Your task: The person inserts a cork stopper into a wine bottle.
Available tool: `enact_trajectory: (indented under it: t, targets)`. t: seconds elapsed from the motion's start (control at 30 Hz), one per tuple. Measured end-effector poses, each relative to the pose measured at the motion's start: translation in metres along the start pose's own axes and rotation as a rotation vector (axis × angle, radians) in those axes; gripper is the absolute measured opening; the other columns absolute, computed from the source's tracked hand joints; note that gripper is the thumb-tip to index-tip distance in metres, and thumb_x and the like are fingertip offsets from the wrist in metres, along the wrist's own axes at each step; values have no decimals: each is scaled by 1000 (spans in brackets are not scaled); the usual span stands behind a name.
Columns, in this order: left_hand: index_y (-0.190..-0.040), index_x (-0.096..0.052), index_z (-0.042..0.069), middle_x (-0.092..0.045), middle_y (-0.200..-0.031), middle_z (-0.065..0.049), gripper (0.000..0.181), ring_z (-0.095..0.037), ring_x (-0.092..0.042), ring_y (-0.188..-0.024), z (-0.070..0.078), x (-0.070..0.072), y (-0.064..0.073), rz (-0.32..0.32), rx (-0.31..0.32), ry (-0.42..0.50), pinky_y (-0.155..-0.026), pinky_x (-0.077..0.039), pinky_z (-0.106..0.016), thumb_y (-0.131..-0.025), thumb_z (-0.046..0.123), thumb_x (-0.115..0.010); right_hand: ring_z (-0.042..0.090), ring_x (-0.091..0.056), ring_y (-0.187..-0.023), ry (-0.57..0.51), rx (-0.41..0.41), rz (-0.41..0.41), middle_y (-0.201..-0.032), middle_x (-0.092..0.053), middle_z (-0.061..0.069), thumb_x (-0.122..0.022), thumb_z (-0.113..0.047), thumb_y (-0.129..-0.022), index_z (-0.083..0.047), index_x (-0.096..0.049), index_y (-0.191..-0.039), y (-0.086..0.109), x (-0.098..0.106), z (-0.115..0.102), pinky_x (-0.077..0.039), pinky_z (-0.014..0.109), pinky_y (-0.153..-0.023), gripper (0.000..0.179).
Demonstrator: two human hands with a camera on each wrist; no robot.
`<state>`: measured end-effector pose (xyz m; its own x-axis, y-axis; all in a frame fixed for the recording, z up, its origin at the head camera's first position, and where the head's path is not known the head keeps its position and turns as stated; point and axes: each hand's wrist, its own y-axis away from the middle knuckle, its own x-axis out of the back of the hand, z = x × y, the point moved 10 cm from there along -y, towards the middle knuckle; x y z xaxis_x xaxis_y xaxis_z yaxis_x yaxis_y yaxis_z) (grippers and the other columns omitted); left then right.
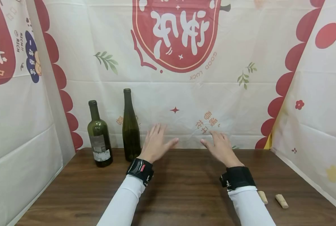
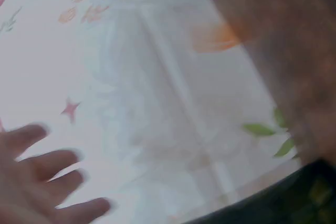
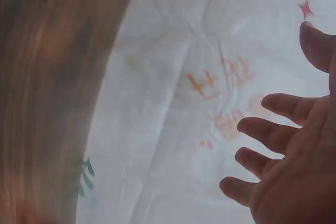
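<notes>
Both hands reach forward over the far part of the table, palms down and holding nothing. The left hand [image 1: 155, 144] has its fingers extended and thumb spread, just right of a tall slim green bottle [image 1: 131, 131]. Left of that stands a shorter green wine bottle [image 1: 99, 138] with a grey and white label. The right hand [image 1: 220, 148] also has straight fingers, with its thumb pointing toward the left hand. Two corks lie near the right forearm: one cork [image 1: 281, 201] in full view, the other cork [image 1: 263, 197] partly hidden by the sleeve.
The brown wooden table [image 1: 185, 191] ends at a printed white cloth [image 1: 179, 94] hanging behind it. More cloth hangs at both sides, a side cloth [image 1: 21, 131] on the left and another side cloth [image 1: 312, 141] on the right.
</notes>
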<state>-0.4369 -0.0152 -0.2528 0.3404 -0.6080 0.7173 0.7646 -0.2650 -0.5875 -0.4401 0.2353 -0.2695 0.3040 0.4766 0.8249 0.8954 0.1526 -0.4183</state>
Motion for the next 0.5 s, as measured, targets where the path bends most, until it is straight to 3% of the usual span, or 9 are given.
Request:
enact_trajectory:
  t: [0.1,0.17,0.2,0.27,0.37,0.43,0.5]
  targets:
    - [-155,-49,1,-41,-162,-27,73,-45,-34,-152,11,43,-1,292,-143,-4,-123,-25,-60,-99,40,-74,62,-26,-146,22,-32,0,-156,-36,42,-55,-42,-111,16,-35,-154,2,14,13,-21,74,-116,76]
    - [-149,-52,-3,-43,-160,-28,70,-47,-37,-149,10,70,4,491,-206,-27,-122,-27,-60,-94,28,-80,63,-30,-142,46,-56,-5,-152,-39,44,-58,-41,-110,19,-38,-151,7,24,24,-25,75,-114,75]
    - [-148,-51,-4,-42,-160,-29,71,-48,-36,-150,5,81,7,576,-212,-41,-122,-26,-61,-90,24,-82,64,-33,-140,70,-70,-10,-150,-41,45,-60,-40,-109,20,-39,-149,9,30,31,-28,75,-112,75]
    - [-152,-46,-4,-33,-164,-30,80,-47,-30,-153,-11,98,13,688,-165,-29,-123,-22,-62,-86,20,-83,64,-42,-131,114,-109,-34,-142,-48,45,-66,-39,-106,21,-45,-144,16,40,47,-38,76,-104,74]
    - [-163,-32,-1,-17,-170,-30,96,-44,-17,-158,-47,110,15,724,0,46,-125,-15,-62,-85,17,-85,57,-59,-108,145,-170,-130,-119,-62,41,-75,-36,-99,22,-54,-129,28,49,73,-51,69,-89,69]
    - [-167,-22,2,-12,-172,-28,103,-41,-13,-160,-72,109,16,679,129,120,-126,-15,-61,-87,17,-84,46,-64,-90,151,-196,-208,-101,-67,33,-81,-33,-93,22,-59,-116,39,52,90,-56,60,-78,63]
    - [-169,-14,3,-10,-174,-25,105,-40,-11,-160,-92,101,16,603,236,181,-126,-15,-59,-91,20,-82,33,-60,-74,135,-226,-286,-80,-63,17,-85,-28,-89,14,-64,-96,54,54,107,-54,49,-67,48]
